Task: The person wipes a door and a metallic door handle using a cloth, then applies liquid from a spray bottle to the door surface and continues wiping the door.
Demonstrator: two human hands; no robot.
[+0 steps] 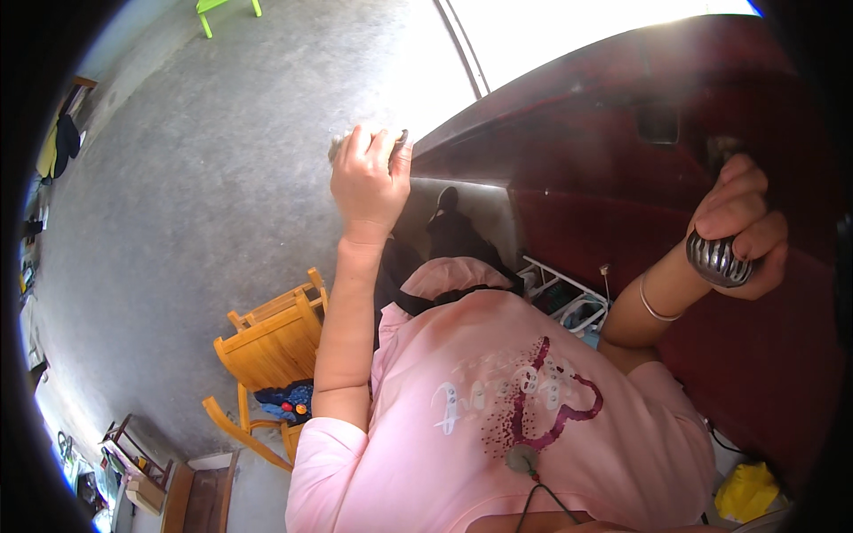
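Note:
My left hand (370, 176) is raised, back up, near the free edge of a dark red door panel (600, 100). Its fingers are curled around a small item; a greyish-tan bit (334, 148) and a dark tip (403, 137) stick out, and the rest is hidden. At the right, my right hand (743, 220) grips a round metal knob (720, 260) with black and silver stripes, in front of the red panel. Whether this knob is fixed to anything cannot be told. Beyond that hand lies a dark rectangular recess or plate (658, 125) on the panel.
Left of my body stands a wooden chair (273, 340) with patterned blue cloth on it. A white metal rack (566, 293) is beside my right side. A yellow bag (746, 493) lies lower right. The grey floor (220, 166) extends left, towards a green stool (223, 5).

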